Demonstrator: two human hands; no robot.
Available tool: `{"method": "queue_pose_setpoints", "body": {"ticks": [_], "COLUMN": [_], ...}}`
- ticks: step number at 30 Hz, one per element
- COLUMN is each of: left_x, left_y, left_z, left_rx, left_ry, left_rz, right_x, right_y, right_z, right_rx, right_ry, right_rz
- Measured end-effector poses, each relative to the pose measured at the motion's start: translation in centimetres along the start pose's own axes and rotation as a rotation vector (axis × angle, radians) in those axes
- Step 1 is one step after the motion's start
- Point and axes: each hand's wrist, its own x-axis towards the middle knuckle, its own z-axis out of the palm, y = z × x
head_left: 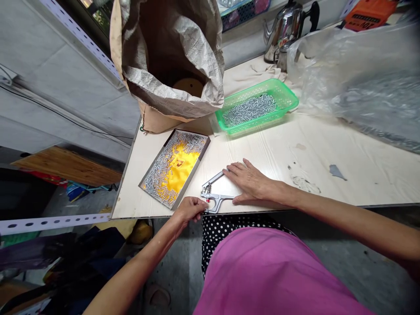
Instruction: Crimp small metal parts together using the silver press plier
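Note:
A metal plier-like press tool (213, 192) lies on the white table (295, 157) near its front edge. My right hand (249, 181) rests flat over the tool's handles, fingers stretched out. My left hand (190, 208) is pinched at the tool's jaw end, fingers closed on something too small to make out. Just left of the tool sits a shallow metal tray (154, 164) with a yellow bottom and many small silver pieces in it.
A green plastic basket (288, 94) of silver pieces stands behind the tool. A large paper sack (197, 61) stands open at the back left. A clear plastic bag (361, 70) of parts fills the right, with a steel kettle (284, 30) behind.

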Motion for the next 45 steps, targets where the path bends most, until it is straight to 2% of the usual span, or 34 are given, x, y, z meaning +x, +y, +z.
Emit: {"method": "queue_pose_setpoints", "body": {"ticks": [8,10,12,15,16,19,22,25,28,33,38,45], "left_x": [0.1,-0.2,-0.9,-1.7,-1.8,-0.8,1.1,2.4,2.7,2.8,3.4,3.9], "left_y": [0.1,0.1,-0.1,-0.1,0.1,1.0,2.5,3.8,4.6,5.4,5.2,4.5], "left_z": [-0.1,0.0,0.4,1.4,1.8,2.9,3.4,3.3,3.0,3.0,3.1,3.1], "left_rx": [0.028,0.108,0.274,0.572,0.650,0.815,0.922,1.020,1.102,1.167,1.175,1.222], "left_ry": [-0.001,0.041,0.189,0.405,0.417,0.335,0.212,0.113,0.099,0.059,0.106,0.203], "left_rz": [-0.012,0.017,0.163,0.521,0.630,0.862,0.972,0.975,0.960,0.992,0.993,0.951], "right_x": [0.1,-0.1,-0.3,-0.4,-0.5,-0.7,-1.0,-1.5,-1.7,-1.5,-1.0,-0.1], "right_y": [-1.7,-2.0,-2.2,-2.3,-2.3,-2.3,-2.3,-2.2,-2.1,-2.6,-2.5,-1.9], "right_z": [-1.6,-1.7,-1.5,-1.3,-1.2,-1.2,-1.1,-0.8,-0.7,-0.7,0.1,1.0], "right_rx": [-0.043,-0.036,-0.020,0.014,0.021,0.025,0.010,-0.042,-0.082,-0.112,-0.140,-0.036], "right_ry": [-0.046,-0.047,-0.042,-0.025,-0.019,-0.016,-0.011,-0.005,-0.040,-0.073,-0.046,-0.052], "right_rz": [0.008,0.018,0.017,-0.005,-0.014,-0.027,-0.008,0.085,0.159,0.134,0.110,0.022]}}
